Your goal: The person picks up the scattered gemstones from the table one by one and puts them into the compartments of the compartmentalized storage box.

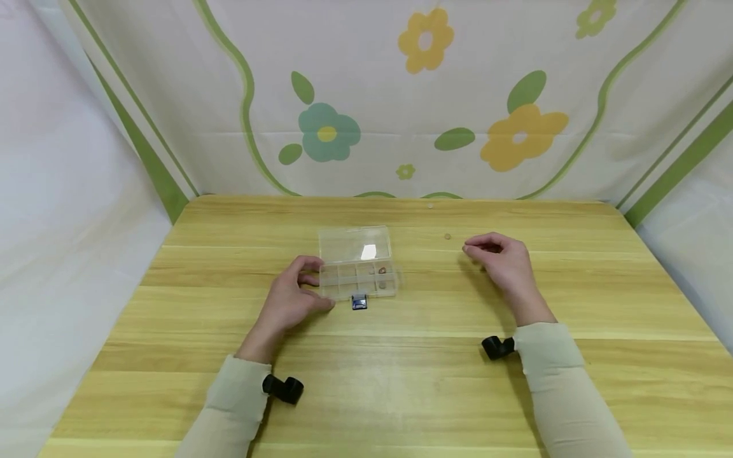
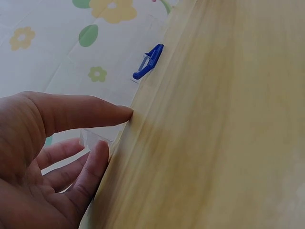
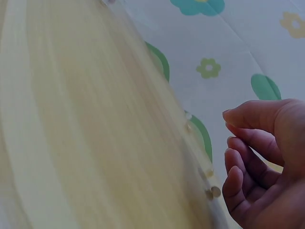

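Observation:
A clear plastic compartment box stands on the table with its lid raised at the back. My left hand holds the box's left end, thumb at the front corner and fingers along the side. Small round pieces lie in the right-hand compartments. At the box's front edge is a small blue piece with a clear part. Over the table to the right, my right hand has thumb and index fingertips together, other fingers curled; I cannot tell whether something tiny is between them.
A small round brownish piece lies left of the right hand, and a pale one lies near the table's back edge. The wooden table meets a flower-patterned cloth behind. Black wrist cameras are worn at both cuffs.

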Demonstrator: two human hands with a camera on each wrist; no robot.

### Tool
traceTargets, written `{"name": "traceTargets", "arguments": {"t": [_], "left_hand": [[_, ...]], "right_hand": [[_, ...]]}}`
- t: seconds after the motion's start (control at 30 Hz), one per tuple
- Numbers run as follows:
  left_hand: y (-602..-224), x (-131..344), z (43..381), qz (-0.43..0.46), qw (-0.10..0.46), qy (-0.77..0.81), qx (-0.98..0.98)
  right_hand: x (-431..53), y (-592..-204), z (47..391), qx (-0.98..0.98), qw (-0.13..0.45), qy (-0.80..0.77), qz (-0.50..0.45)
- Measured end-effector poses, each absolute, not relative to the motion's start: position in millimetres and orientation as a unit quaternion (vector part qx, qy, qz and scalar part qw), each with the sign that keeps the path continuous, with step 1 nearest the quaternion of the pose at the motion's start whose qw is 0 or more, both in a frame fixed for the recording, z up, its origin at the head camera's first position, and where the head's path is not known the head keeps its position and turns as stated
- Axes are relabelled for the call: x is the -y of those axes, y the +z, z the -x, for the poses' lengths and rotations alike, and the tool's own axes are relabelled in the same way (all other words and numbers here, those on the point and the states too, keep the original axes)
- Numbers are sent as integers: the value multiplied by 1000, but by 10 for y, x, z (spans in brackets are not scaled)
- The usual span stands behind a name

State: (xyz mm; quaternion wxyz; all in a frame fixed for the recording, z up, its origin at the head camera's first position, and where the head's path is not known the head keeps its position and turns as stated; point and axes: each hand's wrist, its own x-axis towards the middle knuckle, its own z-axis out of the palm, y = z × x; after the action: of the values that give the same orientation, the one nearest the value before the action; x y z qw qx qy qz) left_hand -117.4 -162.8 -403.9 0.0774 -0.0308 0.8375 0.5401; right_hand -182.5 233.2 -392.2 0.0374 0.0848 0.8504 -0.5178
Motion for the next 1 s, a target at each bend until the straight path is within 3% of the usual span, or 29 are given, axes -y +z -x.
{"name": "traceTargets", "arguments": {"t": [1.0], "left_hand": [[-4027, 1620, 1168, 30, 73, 536, -841]], "right_hand": [[-2713, -4041, 1859, -867, 12, -473, -157]]}}
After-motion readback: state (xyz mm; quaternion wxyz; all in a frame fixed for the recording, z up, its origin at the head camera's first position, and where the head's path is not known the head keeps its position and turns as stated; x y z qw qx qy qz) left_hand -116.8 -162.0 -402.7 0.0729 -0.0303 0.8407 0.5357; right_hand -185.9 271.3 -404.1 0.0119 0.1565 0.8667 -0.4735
